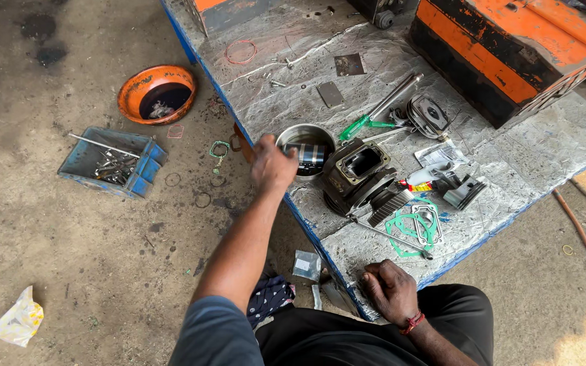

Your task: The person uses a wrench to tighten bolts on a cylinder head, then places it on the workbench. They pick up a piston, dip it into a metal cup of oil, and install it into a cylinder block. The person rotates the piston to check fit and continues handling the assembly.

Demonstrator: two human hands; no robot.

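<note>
Fingers of the left hand [272,165] are hidden behind its own back, curled around a ribbed metal piston [310,156] held inside a round steel bowl [306,134] near the tabletop's [551,139] edge; how firmly it grips I cannot tell. The right hand [389,289] rests knuckles-down, loosely closed and empty, on the near corner. Orange metal boxes [510,47] are cut off at the top. Just beside the bowl lies a dark finned cylinder block [359,177], with green gaskets [409,229], a green-handled screwdriver [367,122] and a grey piston [464,190] around it. Down on the stained concrete floor sit an orange bowl [157,93] and a blue tray [112,162] of greasy bolts. The tabletop's sheet metal is scratched and dull.
</note>
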